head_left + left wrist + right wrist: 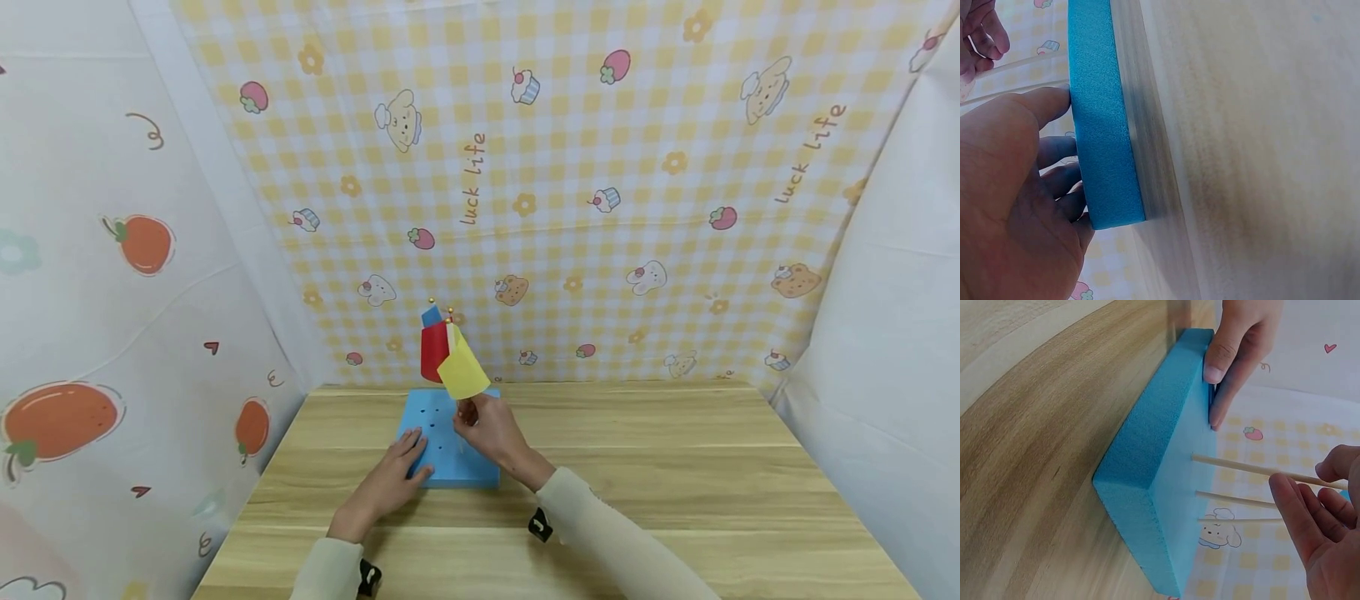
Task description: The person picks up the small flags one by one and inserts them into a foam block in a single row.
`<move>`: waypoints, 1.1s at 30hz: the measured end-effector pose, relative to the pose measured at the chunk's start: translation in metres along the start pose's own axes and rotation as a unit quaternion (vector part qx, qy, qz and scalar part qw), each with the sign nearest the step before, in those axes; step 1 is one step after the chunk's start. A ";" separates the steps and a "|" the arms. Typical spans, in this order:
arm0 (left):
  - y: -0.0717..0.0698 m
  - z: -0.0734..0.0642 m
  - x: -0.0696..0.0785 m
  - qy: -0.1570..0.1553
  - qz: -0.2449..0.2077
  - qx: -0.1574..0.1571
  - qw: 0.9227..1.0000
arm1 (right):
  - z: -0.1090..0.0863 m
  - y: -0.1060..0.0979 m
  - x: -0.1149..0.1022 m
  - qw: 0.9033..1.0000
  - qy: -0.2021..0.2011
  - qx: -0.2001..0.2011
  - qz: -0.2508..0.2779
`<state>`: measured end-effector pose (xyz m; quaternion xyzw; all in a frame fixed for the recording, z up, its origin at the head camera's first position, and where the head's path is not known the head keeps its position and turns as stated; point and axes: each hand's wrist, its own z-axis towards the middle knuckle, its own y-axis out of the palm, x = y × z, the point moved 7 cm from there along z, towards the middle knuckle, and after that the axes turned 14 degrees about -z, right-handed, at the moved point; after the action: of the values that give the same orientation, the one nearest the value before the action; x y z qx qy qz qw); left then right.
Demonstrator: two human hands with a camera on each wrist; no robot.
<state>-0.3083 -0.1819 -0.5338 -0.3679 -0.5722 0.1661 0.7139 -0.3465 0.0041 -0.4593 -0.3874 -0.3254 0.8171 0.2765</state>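
A blue foam block (468, 473) lies flat on the wooden table, with three thin sticks standing in its right part. On these hang a yellow flag (465, 371), a red flag (432, 354) and a blue flag (431, 316), each stick topped by a small gold ball. My right hand (491, 429) pinches the nearest wooden stick (1235, 464), just under the yellow flag; its lower end meets the foam. My left hand (392, 477) rests on the block's left edge, fingers spread on its top. In the left wrist view, those fingertips are partly hidden behind the foam.
Several dark holes (432, 426) mark the left half of the foam. The wooden table (660, 483) stretches to both sides. Behind it hangs a yellow checked cloth (570, 242), with white cloth at left and right. A black strap piece (540, 525) hangs under the right sleeve.
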 end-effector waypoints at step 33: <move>-0.016 0.010 -0.002 0.040 0.081 0.113 0.989 | -0.033 -0.058 0.046 0.996 0.030 0.006 -0.089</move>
<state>-0.3209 -0.1905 -0.5227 -0.3360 -0.4892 0.2726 0.7573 -0.3331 0.0839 -0.4535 -0.3798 -0.3456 0.7789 0.3601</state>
